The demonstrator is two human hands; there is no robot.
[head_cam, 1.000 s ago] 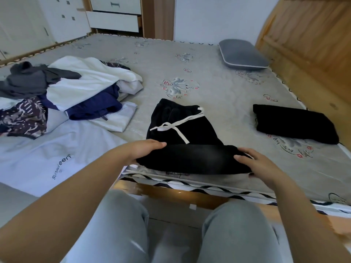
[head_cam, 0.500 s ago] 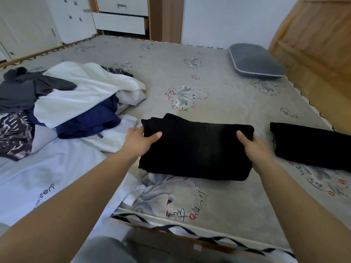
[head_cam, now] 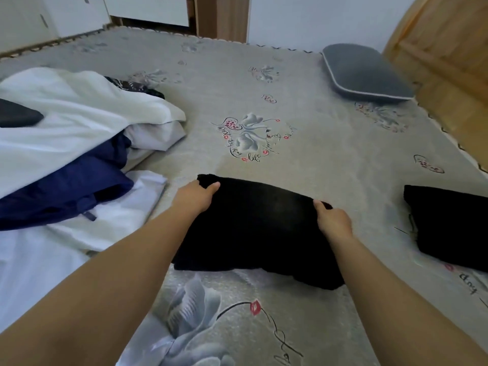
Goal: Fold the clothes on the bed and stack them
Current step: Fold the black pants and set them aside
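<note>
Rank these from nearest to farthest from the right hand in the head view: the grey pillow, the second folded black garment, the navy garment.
From the right hand:
1. Second folded black garment, just right.
2. Navy garment, far left in the pile.
3. Grey pillow, far corner of the bed.

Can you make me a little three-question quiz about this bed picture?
1. True or false: both hands grip the folded black garment.
2. Which lies right of it? A) another folded black garment B) a red towel C) a shoe
3. Fill in: the grey pillow lies near the wooden ____.

Key: 1 true: left hand, right hand. 2 A. 3 headboard.
</note>
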